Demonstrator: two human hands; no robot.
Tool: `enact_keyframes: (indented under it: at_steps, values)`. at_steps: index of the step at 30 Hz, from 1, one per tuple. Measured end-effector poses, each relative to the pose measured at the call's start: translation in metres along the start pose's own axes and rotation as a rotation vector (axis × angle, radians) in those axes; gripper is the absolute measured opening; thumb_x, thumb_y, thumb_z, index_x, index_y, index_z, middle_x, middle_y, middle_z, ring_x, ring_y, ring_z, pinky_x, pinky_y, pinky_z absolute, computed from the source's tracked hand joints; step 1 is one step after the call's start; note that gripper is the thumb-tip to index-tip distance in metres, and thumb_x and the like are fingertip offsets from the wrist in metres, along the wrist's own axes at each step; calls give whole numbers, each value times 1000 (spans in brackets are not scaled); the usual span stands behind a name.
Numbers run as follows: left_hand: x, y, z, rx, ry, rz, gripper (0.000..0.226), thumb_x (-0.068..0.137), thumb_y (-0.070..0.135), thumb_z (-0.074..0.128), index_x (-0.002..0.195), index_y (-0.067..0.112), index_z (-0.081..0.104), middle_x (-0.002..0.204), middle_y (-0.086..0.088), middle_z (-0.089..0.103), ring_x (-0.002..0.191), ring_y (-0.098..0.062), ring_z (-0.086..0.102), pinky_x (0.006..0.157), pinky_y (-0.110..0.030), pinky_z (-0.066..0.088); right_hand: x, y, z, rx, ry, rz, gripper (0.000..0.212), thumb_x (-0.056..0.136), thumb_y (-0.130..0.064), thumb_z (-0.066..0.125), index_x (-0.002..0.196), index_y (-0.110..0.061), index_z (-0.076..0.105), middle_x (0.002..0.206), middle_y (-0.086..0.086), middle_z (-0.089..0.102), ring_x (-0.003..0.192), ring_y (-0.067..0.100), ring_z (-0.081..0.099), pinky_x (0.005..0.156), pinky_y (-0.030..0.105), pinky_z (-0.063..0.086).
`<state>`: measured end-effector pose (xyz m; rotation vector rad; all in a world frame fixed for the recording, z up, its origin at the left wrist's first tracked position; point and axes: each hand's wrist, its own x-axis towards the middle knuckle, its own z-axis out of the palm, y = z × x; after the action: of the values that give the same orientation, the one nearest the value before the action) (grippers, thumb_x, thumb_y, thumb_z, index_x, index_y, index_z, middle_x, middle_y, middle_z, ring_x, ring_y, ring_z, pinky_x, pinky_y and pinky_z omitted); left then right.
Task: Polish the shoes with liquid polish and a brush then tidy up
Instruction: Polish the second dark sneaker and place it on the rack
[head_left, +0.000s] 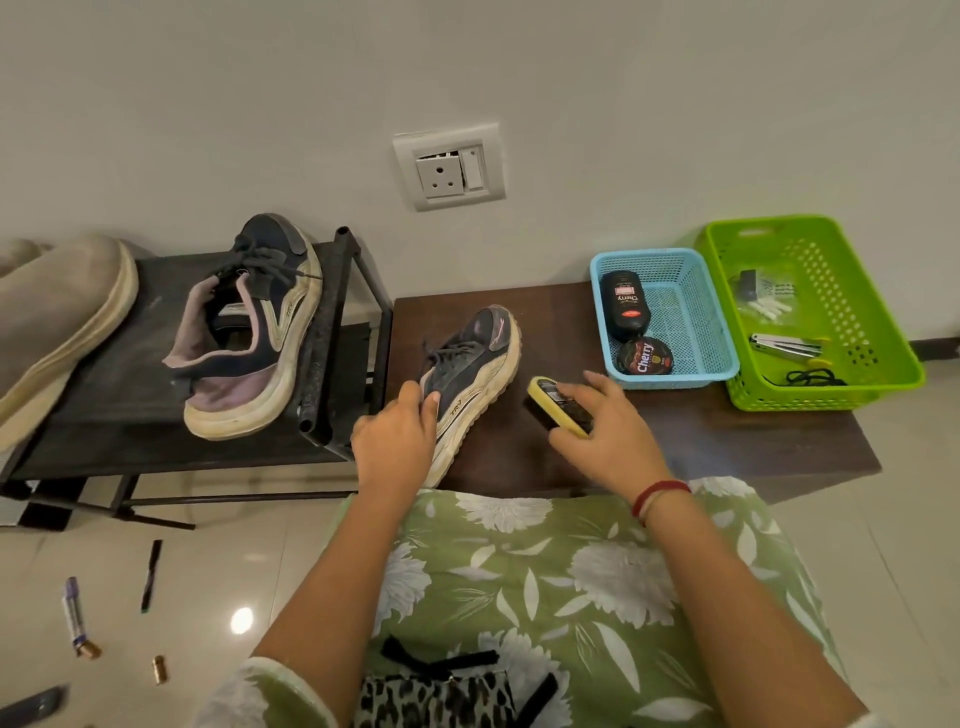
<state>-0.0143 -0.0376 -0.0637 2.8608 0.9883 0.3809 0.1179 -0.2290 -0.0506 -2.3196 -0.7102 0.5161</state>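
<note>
A dark sneaker with a cream sole (478, 364) lies on the brown table (727, 436). My left hand (397, 441) grips its heel end. My right hand (608, 426) holds a yellow-backed shoe brush (556, 408) just right of that sneaker, low over the table. The matching sneaker (249, 332) sits on a black shoe rack (130, 410) to the left. A black liquid polish bottle (626, 304) and a round polish tin (645, 357) lie in a blue basket (696, 322) at the table's back.
A green basket (852, 312) with small tools stands at the far right. A beige shoe (57, 322) lies on the rack's left. Pens and small items (78, 618) are scattered on the tiled floor. A wall socket (449, 166) is behind the table.
</note>
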Motion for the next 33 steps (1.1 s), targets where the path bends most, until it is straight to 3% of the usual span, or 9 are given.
enact_keyframes:
  at_steps: [3,6,9,15,19,23,28,31,33]
  values:
    - [3,-5,-4,-25,-78,-37,30,101,34,40,93,8,52,63,-12,61,57,-35,59,55,-33,32,-2,-12,18,166,37,-200,48,90,-36,58,136,-29,47,132,-5,50,113,14,54,89,28,45]
    - [6,-12,-4,-36,-119,-24,35,101,41,32,94,11,50,65,-7,57,63,-34,59,51,-31,30,-2,-21,37,-21,-4,-437,46,96,-46,39,141,-34,39,135,-7,45,96,18,61,68,34,52]
    - [7,-20,-5,-61,-158,18,37,101,41,31,90,13,52,68,-7,60,66,-33,60,51,-31,29,3,-24,56,-213,-24,-613,46,98,-45,32,142,-34,36,138,-5,41,90,24,62,59,37,54]
    - [12,-24,-10,-101,-207,11,33,101,41,31,86,16,46,71,-10,60,68,-35,57,52,-33,29,16,-31,64,-222,136,-412,53,95,-36,46,145,-27,31,125,5,47,84,30,59,59,40,54]
    - [13,-26,-13,-145,-262,-14,32,101,40,34,82,19,46,75,-9,62,72,-33,57,56,-32,30,-5,-35,66,-281,9,-617,53,90,-37,50,141,-31,36,119,1,51,76,23,61,52,32,50]
    - [15,-24,-16,-197,-308,-28,32,101,41,36,77,21,43,69,1,52,66,-23,47,57,-32,29,14,-25,51,-110,208,-263,52,91,-36,51,141,-30,39,115,5,47,71,28,58,54,36,48]
    - [18,-29,-16,-264,-387,-42,34,100,39,39,70,24,43,66,3,50,68,-23,48,56,-33,29,-8,-34,63,-164,-12,-616,46,93,-41,44,139,-33,41,127,1,40,73,22,60,55,36,53]
    - [22,-29,-19,-341,-415,-42,41,100,35,42,61,25,38,59,5,45,65,-22,47,56,-33,29,15,-29,53,-73,170,-265,44,95,-36,49,138,-29,45,124,6,40,71,28,59,59,41,54]
    - [23,-30,-19,-367,-429,-51,41,100,35,42,61,23,41,59,3,46,64,-22,47,57,-35,32,9,-35,55,-85,164,-353,45,93,-38,48,136,-28,47,121,8,43,66,28,59,54,35,51]
